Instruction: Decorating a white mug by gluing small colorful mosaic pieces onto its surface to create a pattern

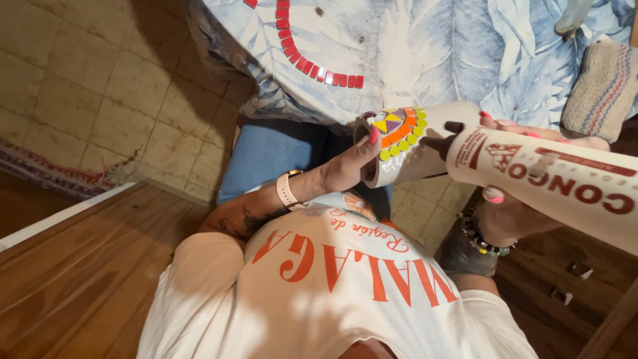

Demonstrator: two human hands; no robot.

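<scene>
L hand point(345, 169) grips pot point(405, 149) w/ bright tile bits; R hand point(512, 213) squeezes white glue bottle point(551, 183), tip point(435, 143) right by it.

Left hand point(345, 169) wrapped round near end of cream ceramic tube with coloured mosaic tiles point(405, 143), tube lying roughly level, over the lap. Right hand point(512, 213) gripping white glue bottle with red print and dark nozzle point(565, 183), just right of tube; nozzle tip at tube's tiled face, probably touching, hard to tell. Leaf-print cloth-covered table point(432, 53) beyond both hands. Curved row of red square tiles point(312, 66) on cloth, behind tube. Striped woven cloth point(601, 90) at table's right edge. Tiled floor point(80, 86) left of table; brown wooden board surface point(80, 266) nearer, lower left.
</scene>
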